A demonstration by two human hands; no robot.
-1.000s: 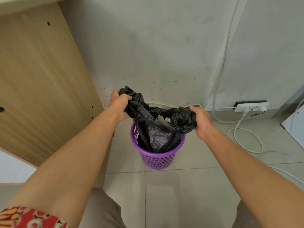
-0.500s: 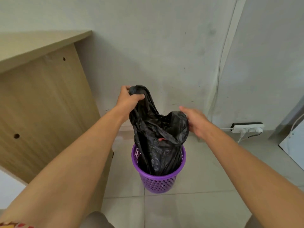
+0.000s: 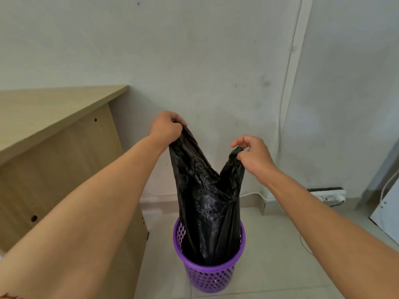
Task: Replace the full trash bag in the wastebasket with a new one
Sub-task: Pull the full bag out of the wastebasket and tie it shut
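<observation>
A scuffed white wall (image 3: 216, 61) and pale floor tiles (image 3: 280, 244) fill my view. My left hand (image 3: 166, 128) and right hand (image 3: 252, 155) each grip a top corner of the crinkled black plastic trash bag (image 3: 207, 203), its lower part inside the purple perforated plastic wastebasket (image 3: 208, 277), beside the light wooden desk (image 3: 54, 137).

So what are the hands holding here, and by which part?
Both hold the crinkled black plastic trash bag by its top handles: the left hand grips one, the right hand pinches the other.
</observation>
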